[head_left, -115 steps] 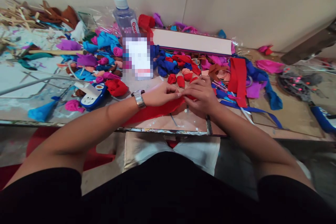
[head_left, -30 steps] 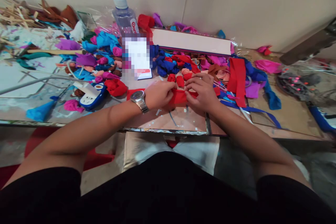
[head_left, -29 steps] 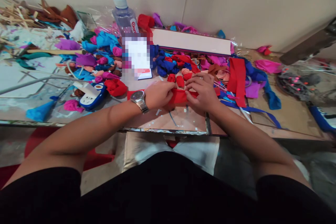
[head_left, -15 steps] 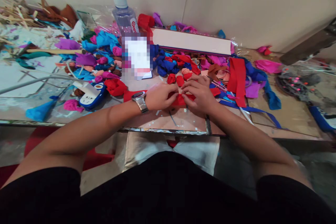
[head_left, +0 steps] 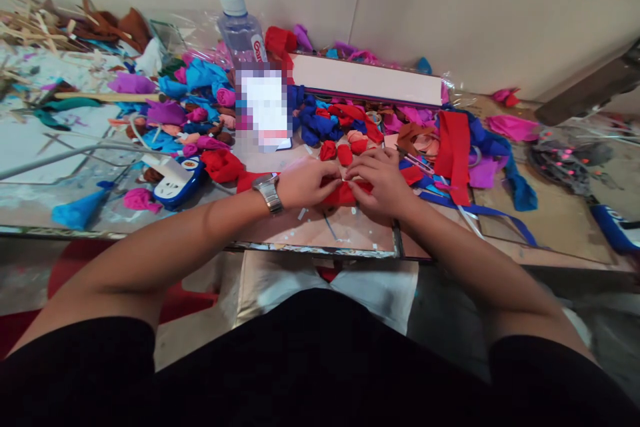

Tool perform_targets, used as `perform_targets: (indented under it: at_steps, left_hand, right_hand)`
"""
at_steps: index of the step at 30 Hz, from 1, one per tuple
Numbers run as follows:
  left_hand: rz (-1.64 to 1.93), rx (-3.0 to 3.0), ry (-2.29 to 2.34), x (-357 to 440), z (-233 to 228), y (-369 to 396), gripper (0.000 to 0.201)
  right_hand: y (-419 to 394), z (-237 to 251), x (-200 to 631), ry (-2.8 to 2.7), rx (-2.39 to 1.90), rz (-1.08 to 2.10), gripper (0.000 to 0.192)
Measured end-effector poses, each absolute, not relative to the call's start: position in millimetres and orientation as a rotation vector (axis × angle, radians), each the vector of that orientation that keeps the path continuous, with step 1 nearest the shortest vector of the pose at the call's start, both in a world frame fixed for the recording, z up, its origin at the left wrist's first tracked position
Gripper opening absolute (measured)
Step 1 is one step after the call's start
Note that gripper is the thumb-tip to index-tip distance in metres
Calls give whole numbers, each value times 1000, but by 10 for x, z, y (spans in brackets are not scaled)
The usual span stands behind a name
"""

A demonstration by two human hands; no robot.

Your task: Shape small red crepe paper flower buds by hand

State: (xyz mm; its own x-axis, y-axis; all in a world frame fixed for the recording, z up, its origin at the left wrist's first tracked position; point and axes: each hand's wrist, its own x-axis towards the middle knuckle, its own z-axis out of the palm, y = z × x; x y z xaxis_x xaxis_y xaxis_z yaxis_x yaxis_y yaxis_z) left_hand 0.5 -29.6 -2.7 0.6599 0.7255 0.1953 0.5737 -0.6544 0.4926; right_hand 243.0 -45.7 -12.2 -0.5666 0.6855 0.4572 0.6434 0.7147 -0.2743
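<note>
Both hands meet at the near middle of the bench (head_left: 345,233), working one red fabric strip (head_left: 340,195). The left hand (head_left: 305,182), a watch (head_left: 268,191) on its wrist, has its grip pinched on the strip's left part; the right hand (head_left: 383,181) has its grip pinched on the bunched part beside it, fingertips almost touching. The strip's loose tail runs left under the left wrist. Just beyond the hands lie small red fabric rolls (head_left: 336,151). Farther off stand a water bottle (head_left: 241,30) and a long pale box (head_left: 367,80), and a blue-and-white tape dispenser (head_left: 175,181) sits to the left.
</note>
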Motion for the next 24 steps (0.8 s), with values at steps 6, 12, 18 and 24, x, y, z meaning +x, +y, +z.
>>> perform_targets:
  at_steps: [6, 12, 18, 24]
  left_hand:
    - [503, 2398, 918, 6, 23, -296, 36]
    - [445, 2344, 911, -24, 50, -256, 34]
    - [430, 2221, 846, -32, 16, -222, 32]
    - [374, 2255, 854, -50, 60, -213, 34]
  right_hand:
    - [-464, -117, 2439, -2412, -992, 108, 17]
    - [-456, -109, 2440, -2410, -987, 120, 16]
    - [-454, -124, 2448, -2397, -978, 133, 15]
    - [-446, -122, 2454, -2412, -952, 98, 17]
